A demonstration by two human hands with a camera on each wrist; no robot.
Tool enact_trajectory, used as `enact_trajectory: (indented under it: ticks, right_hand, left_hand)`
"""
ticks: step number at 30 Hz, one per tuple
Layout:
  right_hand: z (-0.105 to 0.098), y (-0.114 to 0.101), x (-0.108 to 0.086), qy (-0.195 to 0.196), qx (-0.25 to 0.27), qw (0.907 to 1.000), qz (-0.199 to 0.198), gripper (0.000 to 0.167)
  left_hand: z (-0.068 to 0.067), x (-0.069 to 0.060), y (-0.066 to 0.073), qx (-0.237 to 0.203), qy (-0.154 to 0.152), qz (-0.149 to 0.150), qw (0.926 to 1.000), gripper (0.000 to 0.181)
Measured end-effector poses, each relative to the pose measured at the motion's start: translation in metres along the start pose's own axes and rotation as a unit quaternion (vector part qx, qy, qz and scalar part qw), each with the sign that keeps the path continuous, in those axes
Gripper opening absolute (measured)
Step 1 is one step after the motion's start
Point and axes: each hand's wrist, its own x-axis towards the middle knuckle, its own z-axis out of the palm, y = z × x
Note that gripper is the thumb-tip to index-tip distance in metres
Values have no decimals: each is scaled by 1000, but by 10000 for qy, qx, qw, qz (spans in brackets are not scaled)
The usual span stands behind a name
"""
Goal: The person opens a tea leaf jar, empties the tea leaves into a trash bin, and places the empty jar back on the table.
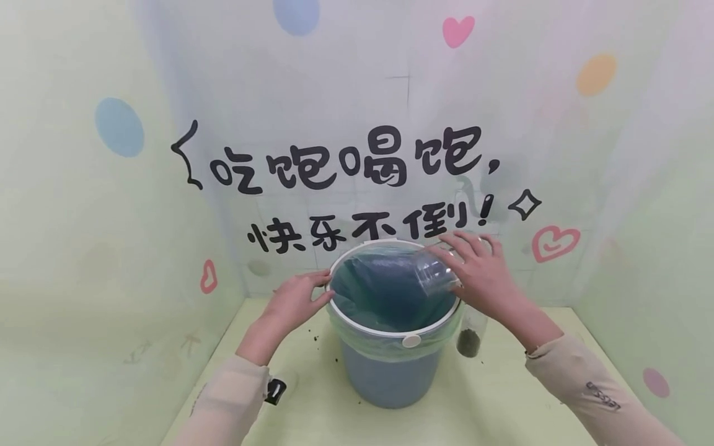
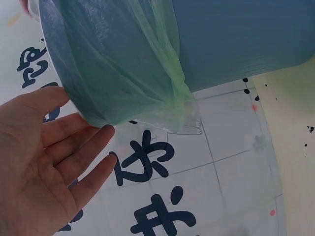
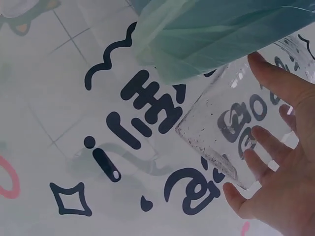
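A pale yellow-green worktop (image 1: 312,406), scattered with dark crumbs, sits in a booth whose whitish back wall (image 1: 334,80) carries bold black Chinese lettering (image 1: 385,162), coloured dots and pink hearts, with pale green walls on both sides. On the worktop stands an upright blue-grey bin (image 1: 390,381), its round mouth facing up, its long axis near vertical, and a translucent green liner (image 1: 357,339) folded out over the white rim. The right hand (image 1: 481,271) holds a clear plastic container (image 1: 434,275) at the right side of that mouth, thumb and fingers spread partly open around its wall. The container's long axis slants, one end lowered into the bin and the other raised toward the back wall; dark specks cling along the raised end, and which end is the open one I cannot tell. The left hand (image 1: 294,302) rests at the left of the rim, touching it, with fingers loosely parted and slightly bent. Just beside the bin on the right is a clear jar (image 1: 469,341) with dark grains at its bottom.
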Motion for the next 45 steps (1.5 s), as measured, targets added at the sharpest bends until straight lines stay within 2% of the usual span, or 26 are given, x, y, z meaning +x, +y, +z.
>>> enact_trajectory:
  ticks: [4, 9, 15, 20, 24, 28, 36, 41, 45]
  right_hand:
    - [1, 9, -9, 264, 270, 9988, 326, 101]
    - [1, 21, -21, 509, 642, 9933, 820, 100]
    - [3, 36, -38, 920, 1211, 9784, 1400, 98]
    - [9, 47, -50, 981, 1533, 9657, 1853, 98]
    - [16, 54, -62, 1035, 1933, 9497, 2238, 97]
    - [25, 58, -75, 993, 2297, 9293, 2717, 97]
    - [47, 60, -100, 891, 2585, 8988, 3427, 99]
    - [65, 59, -115, 917, 2731, 8740, 3912, 101]
    - [79, 57, -127, 778, 2713, 8591, 4270, 99]
  left_hand:
    - [-1, -1, 0, 8, -19, -2, 10000, 46]
    - [-2, -1, -1, 11, 2, 9, 10000, 46]
    - [0, -1, -2, 21, 10, -2, 10000, 47]
    - [-1, 0, -2, 10, 18, 0, 10000, 47]
    - [-1, 0, -1, 51, 30, 24, 10000, 46]
    - [-1, 0, 0, 28, -18, 2, 10000, 47]
    - [1, -1, 0, 15, 12, 13, 10000, 47]
    - [1, -2, 1, -36, 18, 38, 10000, 47]
    - [0, -2, 1, -60, 16, 31, 10000, 47]
